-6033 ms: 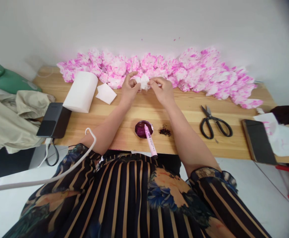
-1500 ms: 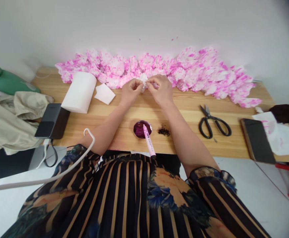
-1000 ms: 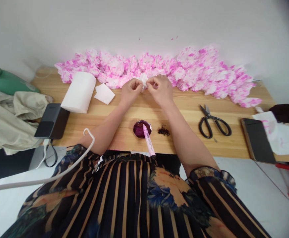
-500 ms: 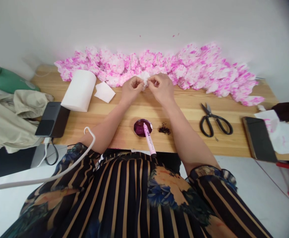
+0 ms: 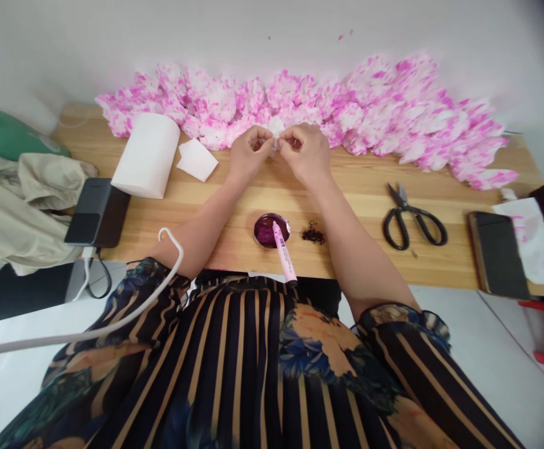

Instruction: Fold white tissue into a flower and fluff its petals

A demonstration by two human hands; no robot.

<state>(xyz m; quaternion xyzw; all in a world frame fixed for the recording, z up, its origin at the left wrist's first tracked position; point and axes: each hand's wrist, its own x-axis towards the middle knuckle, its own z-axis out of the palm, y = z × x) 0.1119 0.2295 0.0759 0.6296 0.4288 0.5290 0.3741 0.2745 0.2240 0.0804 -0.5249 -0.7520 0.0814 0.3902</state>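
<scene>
Left hand and right hand met over the far part of the wooden surface, both working one small piece of white tissue. Each grip was a thumb-and-finger pinch, tips closed down to the tissue, left fingers curved in a loose ring, right ones bunched tighter. Exact contact too small to tell; the tissue's lower part was partly hidden by fingertips. Tissue sat between the hands, right in front of a long row of pink-and-white ruffled paper; touching it or apart, couldn't tell.

Handling, as judged: thin ply likely tore easily, so light, even pressure suited it best, one pinch steadying the base while the other eased a layer out in small pulls. Fingertips low on the folds probably kept the ruffles from crushing. Dry fingers mattered too, since a dish with purple colour lay nearer the body, a pink marker leaning on its rim; forearms passed either side and looked best kept clear. Dark twisted bits lay just beside the dish, scissors off to the right.
</scene>
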